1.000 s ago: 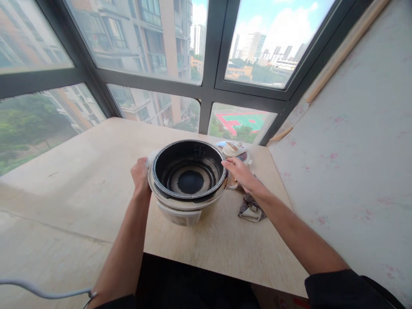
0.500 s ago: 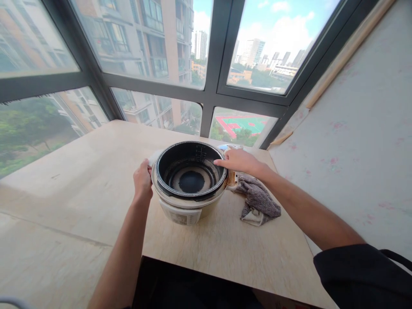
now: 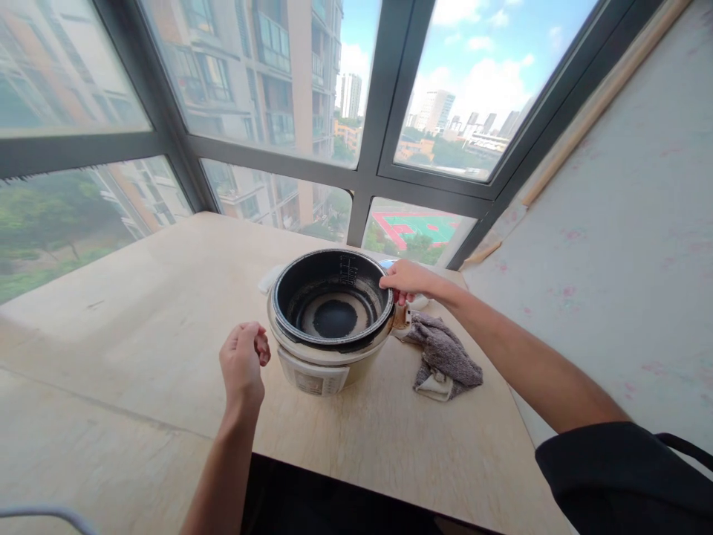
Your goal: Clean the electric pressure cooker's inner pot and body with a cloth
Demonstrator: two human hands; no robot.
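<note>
A white electric cooker stands on the wooden surface, its top uncovered. Inside sits a black inner pot with a pale worn ring on its bottom and level marks on its far wall. My right hand grips the pot's right rim, thumb on the inner side and fingers outside. To the left of the cooker my left hand is in the air, apart from it, fingers curled in and nothing visible in them. A grey-brown cloth lies crumpled to the right of the cooker.
The pale wooden surface runs up to dark-framed windows at the back. A papered wall closes the right side. A whitish cable curves in at the lower left. The front edge is near my body.
My left hand has come away from the cooker's left side, toward me. My right hand has shifted slightly and closed on the pot's rim. The cooker stays in place.
</note>
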